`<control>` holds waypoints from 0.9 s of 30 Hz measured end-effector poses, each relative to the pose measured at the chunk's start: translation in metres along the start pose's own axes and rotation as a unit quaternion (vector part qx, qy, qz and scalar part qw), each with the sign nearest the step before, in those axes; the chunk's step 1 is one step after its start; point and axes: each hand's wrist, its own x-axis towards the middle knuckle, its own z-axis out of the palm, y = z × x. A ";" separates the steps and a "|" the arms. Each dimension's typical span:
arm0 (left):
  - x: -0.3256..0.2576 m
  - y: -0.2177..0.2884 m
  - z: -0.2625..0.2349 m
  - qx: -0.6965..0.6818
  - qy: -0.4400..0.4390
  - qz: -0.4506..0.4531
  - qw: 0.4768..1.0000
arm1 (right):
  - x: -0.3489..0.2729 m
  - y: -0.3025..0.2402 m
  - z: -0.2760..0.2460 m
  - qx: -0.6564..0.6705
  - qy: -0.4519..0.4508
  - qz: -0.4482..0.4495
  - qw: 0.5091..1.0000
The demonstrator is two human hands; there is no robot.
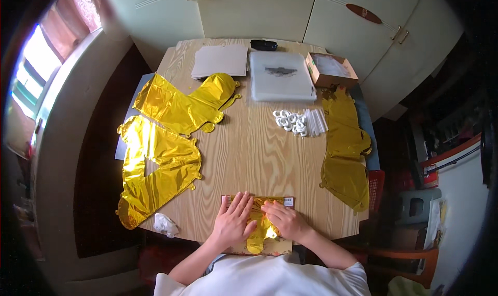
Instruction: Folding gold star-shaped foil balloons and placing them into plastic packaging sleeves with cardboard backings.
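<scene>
Foil point(261, 228), gold and crumpled, lay on a printed card point(282, 201) at the near table point(249, 151) edge, pressed under both palms. Left hand point(233, 221) spread wide and flat, fingers fanned toward the far side; right hand point(284, 219) flat too, fingers angled inward, touching the left's. Best smoothed from the middle outward, judging by the bulge between the hands. Beyond the fingertips, white rings point(289, 122) and sticks point(315, 122); well left of the left hand, large gold balloons point(155, 166).
</scene>
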 end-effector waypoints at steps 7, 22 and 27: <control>-0.008 0.005 0.004 0.011 -0.002 -0.011 1.000 | 0.001 -0.003 -0.033 0.071 -0.070 -0.009 0.995; -0.011 0.014 -0.002 0.030 0.010 -0.018 0.999 | 0.014 -0.015 0.002 -0.157 -0.068 0.141 0.975; -0.024 0.010 -0.014 0.035 -0.034 -0.019 0.999 | 0.011 -0.015 0.004 -0.139 -0.075 0.142 0.977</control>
